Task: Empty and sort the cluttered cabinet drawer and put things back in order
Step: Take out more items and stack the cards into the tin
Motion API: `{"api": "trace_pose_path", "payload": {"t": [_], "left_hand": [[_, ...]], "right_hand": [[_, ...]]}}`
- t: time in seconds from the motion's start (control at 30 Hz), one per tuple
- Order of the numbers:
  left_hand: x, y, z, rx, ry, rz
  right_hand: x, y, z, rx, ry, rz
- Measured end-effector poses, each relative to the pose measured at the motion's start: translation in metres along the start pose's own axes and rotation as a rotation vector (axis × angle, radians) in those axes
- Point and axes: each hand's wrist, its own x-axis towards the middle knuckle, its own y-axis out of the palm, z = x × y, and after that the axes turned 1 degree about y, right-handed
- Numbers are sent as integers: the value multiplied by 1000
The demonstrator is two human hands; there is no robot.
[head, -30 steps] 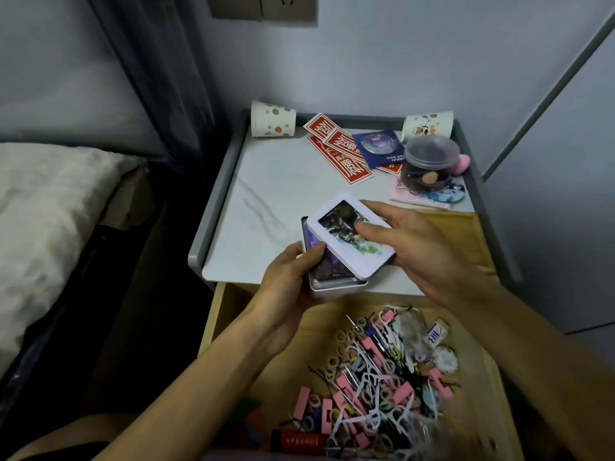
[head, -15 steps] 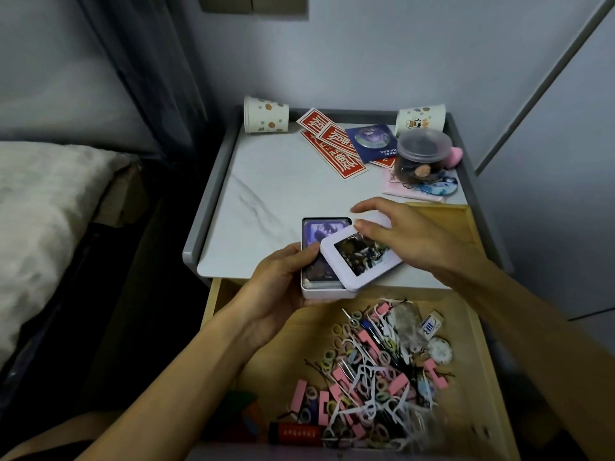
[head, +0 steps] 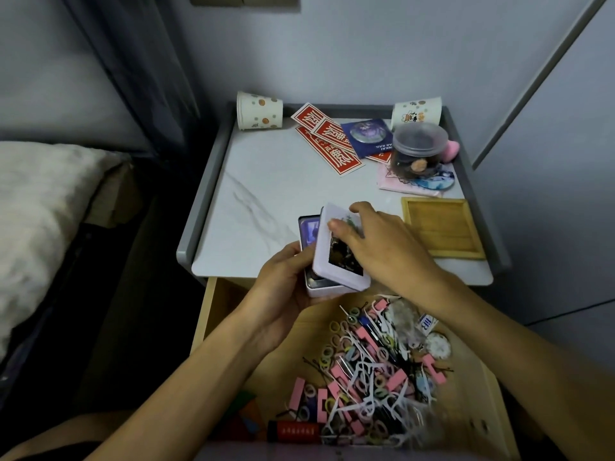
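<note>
The left hand (head: 283,287) held a tin (head: 312,281) from below, at the middle of the frame, its grip pinching the tin's side. The right hand (head: 376,247) pressed the lid (head: 336,257) down, slanted, not yet shut. On the worktop (head: 266,181) sat two cups (head: 259,109), one jar (head: 417,148) and one wooden tray (head: 442,227). The drawer (head: 233,304) at the bottom was still full of clips and bands, so most sorting looked left.

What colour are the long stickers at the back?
The stickers are red with white patterns, seen in the head view.
</note>
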Motion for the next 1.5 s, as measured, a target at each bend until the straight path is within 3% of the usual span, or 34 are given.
{"api": "trace_pose_path", "payload": {"t": [0.17, 0.33, 0.63, 0.83, 1.3, 1.5], "left_hand": [[0, 0, 0, 19, 23, -14], [-2, -2, 0, 17, 48, -7], [-2, -2, -2, -38, 77, -17], [-5, 5, 0, 2, 109, 55], [-6, 6, 1, -16, 138, 53], [-6, 3, -1, 33, 175, -94]], "right_hand": [[-4, -5, 6, 301, 9, 192], [-9, -2, 13, 301, 22, 264], [-11, 0, 14, 375, 19, 75], [-25, 12, 24, 146, -59, -33], [-27, 10, 26, 17, -114, -36], [-29, 14, 23, 13, -219, 3]]}}
